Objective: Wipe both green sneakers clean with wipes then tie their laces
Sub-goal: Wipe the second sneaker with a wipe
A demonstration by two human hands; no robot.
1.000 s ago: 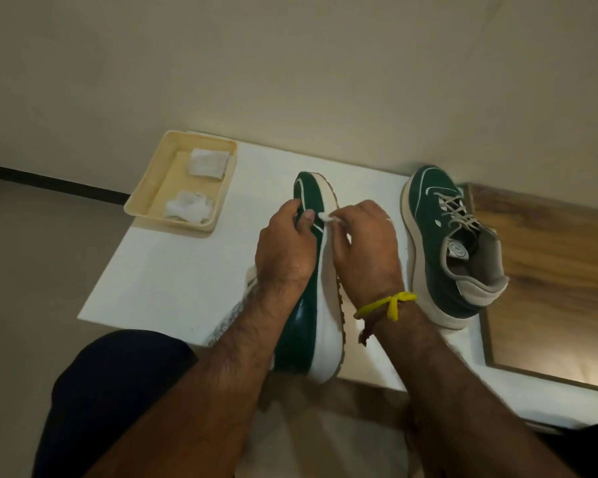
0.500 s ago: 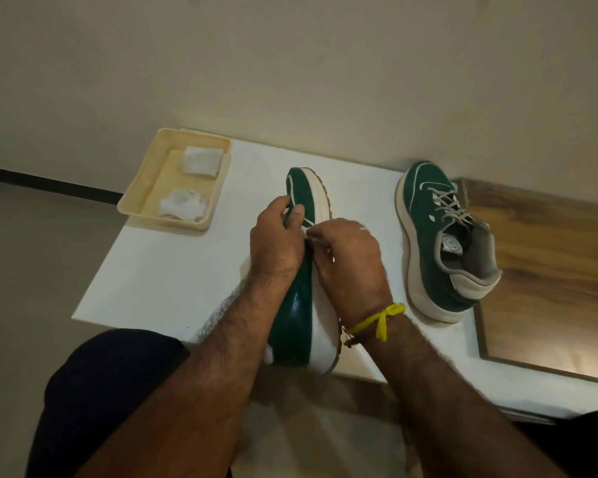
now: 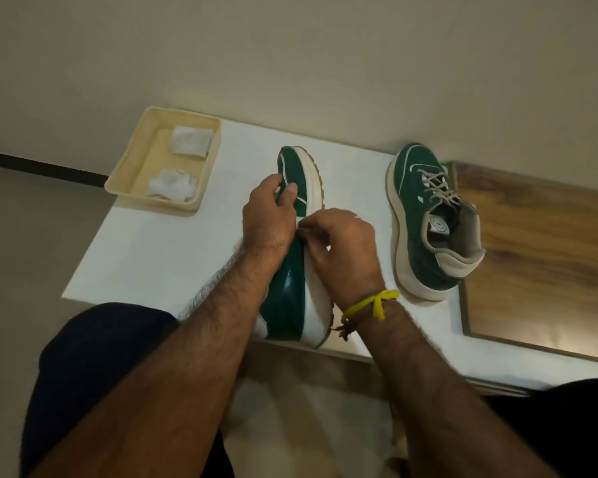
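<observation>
The green suede sneaker with a thick white sole (image 3: 292, 270) lies tipped on its side near the front edge of the white bench (image 3: 159, 243), heel overhanging toward the person; the left hand (image 3: 266, 215) grips its upper, thumb and fingers curled over the toe area; the right hand (image 3: 342, 250) is curled against the white sole, pinching what appears to be a small white wipe, mostly hidden. The second green sneaker (image 3: 428, 222) stands upright well apart to the right, laces loose, its heel at the seam with the wooden panel (image 3: 539, 250). A cream plastic tray (image 3: 132, 157) holding two crumpled white wipes (image 3: 171, 182) sits at the far left corner. Risk, as judged: a firm rub toward the person could push the overhanging shoe off the front edge if the left grip slackens; the tray also sits close to the bench's left edge. Open room lies between the tray and the held shoe, and between the two shoes.
</observation>
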